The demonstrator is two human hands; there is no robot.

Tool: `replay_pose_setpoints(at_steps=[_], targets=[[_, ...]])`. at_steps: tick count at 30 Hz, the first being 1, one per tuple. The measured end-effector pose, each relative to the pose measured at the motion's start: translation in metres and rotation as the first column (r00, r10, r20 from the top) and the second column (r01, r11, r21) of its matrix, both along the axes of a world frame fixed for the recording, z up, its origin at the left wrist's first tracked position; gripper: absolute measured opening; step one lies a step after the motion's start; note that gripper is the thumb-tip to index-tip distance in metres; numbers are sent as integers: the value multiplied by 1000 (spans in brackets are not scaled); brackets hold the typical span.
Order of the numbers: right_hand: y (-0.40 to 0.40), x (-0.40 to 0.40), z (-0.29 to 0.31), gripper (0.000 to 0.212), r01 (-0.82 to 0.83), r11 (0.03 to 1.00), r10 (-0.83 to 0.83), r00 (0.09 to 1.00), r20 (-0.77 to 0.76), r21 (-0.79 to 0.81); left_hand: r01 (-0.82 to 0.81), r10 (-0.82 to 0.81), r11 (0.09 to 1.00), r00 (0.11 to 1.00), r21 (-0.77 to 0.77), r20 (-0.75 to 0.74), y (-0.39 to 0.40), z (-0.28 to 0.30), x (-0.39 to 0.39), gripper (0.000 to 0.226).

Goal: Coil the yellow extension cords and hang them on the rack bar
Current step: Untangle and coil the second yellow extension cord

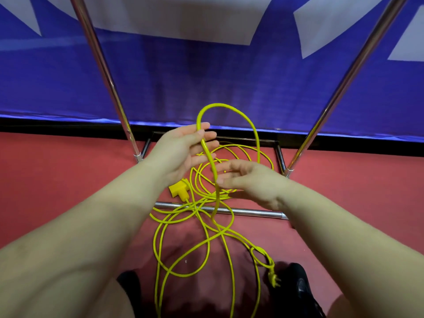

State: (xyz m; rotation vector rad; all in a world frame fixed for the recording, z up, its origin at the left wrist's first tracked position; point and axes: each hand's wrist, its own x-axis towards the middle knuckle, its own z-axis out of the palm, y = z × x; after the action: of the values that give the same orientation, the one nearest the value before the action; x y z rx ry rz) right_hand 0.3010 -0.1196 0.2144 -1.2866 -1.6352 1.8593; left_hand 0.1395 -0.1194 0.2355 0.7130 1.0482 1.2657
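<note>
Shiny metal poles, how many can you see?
3: a slanted upright pole on the left, another slanted upright pole on the right, and a low crossbar lying near the red floor. More may be out of view.

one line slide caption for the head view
Left hand lifts a loop of yellow extension cord while the right hand reaches for it, the rest tangled on the floor.
</note>
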Motion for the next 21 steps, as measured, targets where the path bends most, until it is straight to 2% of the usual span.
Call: replay_pose_setpoints(at_steps=[3,5,6,7,9,10,11,13,14,15,17,19,21], targets=[[1,-3,4,20,113,993,-110,992,-68,42,10,-11,1000,998,19,62,1,1,1,18],[3,-2,10,19,167,984,-159,980,-117,58,90,-89,995,995,35,-41,1,0,3,17],[5,-1,13,18,210,975,-199,969,-146,69,162,-155,986,974,30,-163,-1,-2,4,17],[8,1,17,16,272,960,-256,947,-191,60,252,-236,968,919,8,-316,-4,-5,6,16],[16,8,26,15,410,911,-399,863,-308,-30,428,-395,900,720,-83,-571,-10,-14,11,14],[19,11,30,15,462,883,-459,812,-360,-85,489,-449,864,635,-123,-628,-12,-19,13,14],[22,15,33,14,497,857,-506,761,-406,-138,520,-479,842,595,-144,-645,-14,-23,16,14],[26,20,37,10,522,821,-562,672,-482,-231,520,-481,843,612,-139,-627,-16,-23,18,17],[27,21,37,7,523,816,-571,656,-494,-248,501,-468,856,643,-130,-606,-15,-21,17,19],[27,21,38,6,518,823,-561,676,-477,-233,475,-444,873,679,-112,-585,-14,-17,15,20],[25,20,34,8,456,879,-473,804,-361,-137,410,-372,911,751,-56,-545,-12,-11,11,20],[19,17,24,15,260,965,-260,952,-162,-19,339,-300,941,830,-1,-470,-10,-5,7,20],[9,12,11,19,17,997,-21,999,46,80,266,-234,963,902,38,-363,-9,-1,5,19]])
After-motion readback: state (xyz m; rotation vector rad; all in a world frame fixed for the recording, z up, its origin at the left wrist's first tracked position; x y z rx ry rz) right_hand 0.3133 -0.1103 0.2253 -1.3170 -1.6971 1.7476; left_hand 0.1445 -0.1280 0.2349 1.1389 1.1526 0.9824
